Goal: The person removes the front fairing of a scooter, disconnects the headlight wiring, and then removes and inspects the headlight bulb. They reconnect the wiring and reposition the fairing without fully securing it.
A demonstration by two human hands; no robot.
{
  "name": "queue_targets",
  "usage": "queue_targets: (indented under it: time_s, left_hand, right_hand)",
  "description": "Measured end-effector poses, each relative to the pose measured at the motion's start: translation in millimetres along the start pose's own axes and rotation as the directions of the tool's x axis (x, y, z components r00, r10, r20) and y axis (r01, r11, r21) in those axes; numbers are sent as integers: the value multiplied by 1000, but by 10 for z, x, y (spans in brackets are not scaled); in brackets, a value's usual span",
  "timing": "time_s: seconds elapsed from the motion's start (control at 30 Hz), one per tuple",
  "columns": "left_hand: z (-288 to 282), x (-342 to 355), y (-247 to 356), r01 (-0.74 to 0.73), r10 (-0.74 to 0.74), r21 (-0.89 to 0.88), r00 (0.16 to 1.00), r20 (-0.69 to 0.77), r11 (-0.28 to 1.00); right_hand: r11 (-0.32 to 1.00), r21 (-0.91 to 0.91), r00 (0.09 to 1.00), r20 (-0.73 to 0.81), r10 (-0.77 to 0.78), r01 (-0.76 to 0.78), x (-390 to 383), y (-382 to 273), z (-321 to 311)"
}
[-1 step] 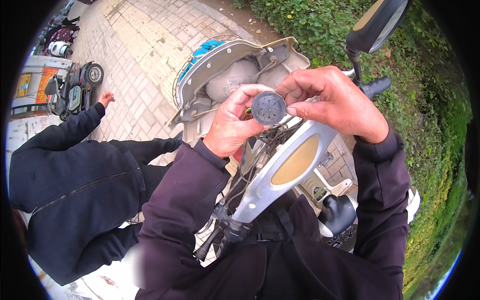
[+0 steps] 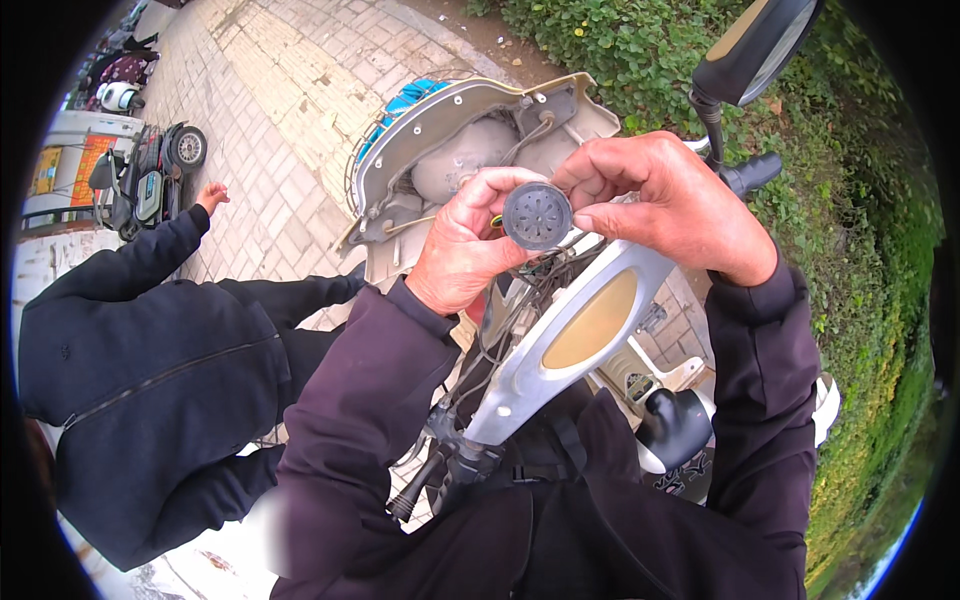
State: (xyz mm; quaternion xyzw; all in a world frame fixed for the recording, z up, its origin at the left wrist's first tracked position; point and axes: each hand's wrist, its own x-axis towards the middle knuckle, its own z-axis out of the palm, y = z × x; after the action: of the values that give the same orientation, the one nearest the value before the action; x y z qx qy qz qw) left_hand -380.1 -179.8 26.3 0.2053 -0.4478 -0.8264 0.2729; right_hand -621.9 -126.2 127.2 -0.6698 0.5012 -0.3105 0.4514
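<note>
A small round dark grey horn (image 2: 538,216), its face cut with radiating slots, is held up between my hands. My left hand (image 2: 462,243) pinches it from the left with thumb and fingers. A bit of yellow-green wire shows beside those fingers. From the right, my right hand (image 2: 672,205) has its thumb and curled index finger at the horn's edge; its other fingers are partly hidden. Below them is a scooter's silver handlebar cover (image 2: 510,385) with a gold inset (image 2: 590,320). Loose dark cables (image 2: 490,345) hang beside it.
Beyond my hands, a detached-looking scooter front panel (image 2: 465,165) shows its inside. A mirror (image 2: 755,55) and a handlebar grip (image 2: 752,175) stick out at right, near the bushes (image 2: 600,50). A person in dark clothes (image 2: 165,350) stands close at left; parked vehicles (image 2: 150,180) stand farther off.
</note>
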Motion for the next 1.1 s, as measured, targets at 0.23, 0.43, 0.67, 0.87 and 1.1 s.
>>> queue_targets:
  time_s: [0.23,0.43,0.67,0.87,1.1]
  left_hand:
    - [16,15,-15,-45,45,42,999,11,998]
    - [78,57,-10,-120,120,111,993,3,987]
    - [92,62,52,-62,72,174,996,-53,983]
    - [126,60,74,-19,31,169,997,-66,985]
    - [136,62,73,6,4,154,998,-66,988]
  right_hand:
    - [999,-5,998,41,38,-38,-35,43,-6]
    - [996,30,996,40,85,-86,-44,54,14]
    - [992,-18,991,37,126,-126,-37,63,10]
    - [986,-5,986,7,164,-164,-28,75,47]
    - [976,4,976,3,220,-220,-16,96,45]
